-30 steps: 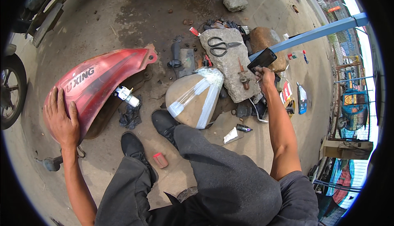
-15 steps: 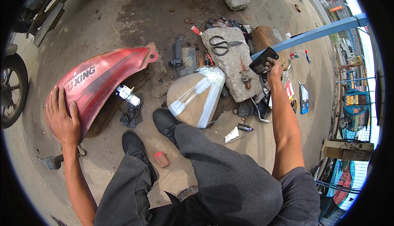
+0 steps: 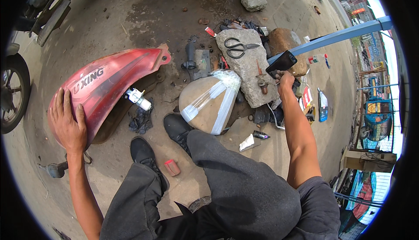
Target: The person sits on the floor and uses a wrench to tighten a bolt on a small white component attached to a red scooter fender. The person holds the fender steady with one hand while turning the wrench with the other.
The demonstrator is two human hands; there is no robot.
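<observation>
My left hand (image 3: 70, 122) lies open and flat, fingers stretched, on the rear of a red motorcycle fuel tank (image 3: 111, 80). A white and silver fuel valve (image 3: 139, 99) sticks out from the tank's underside. On the right, my right hand (image 3: 286, 81) is closed at the lower edge of a black smartphone (image 3: 282, 63), which is tilted next to the blue metal bar; its grip is partly hidden. Left of that hand, a rusty metal tool (image 3: 262, 83) and black-handled scissors (image 3: 238, 48) rest on a rough concrete block (image 3: 244, 65).
A round brown seat-like piece bound with clear tape (image 3: 203, 102) lies ahead of my shoes. A blue bar (image 3: 340, 37) crosses the right side. Around lie a red cylinder (image 3: 172, 167), a black plastic bag (image 3: 140, 120), a stone (image 3: 253, 1) and a blue package (image 3: 322, 105). A wheel (image 3: 15, 94) stands far left.
My right hand has shifted slightly down and left, and its fingers no longer lie across the phone's face. The phone's tilt has changed. My left hand stays on the tank.
</observation>
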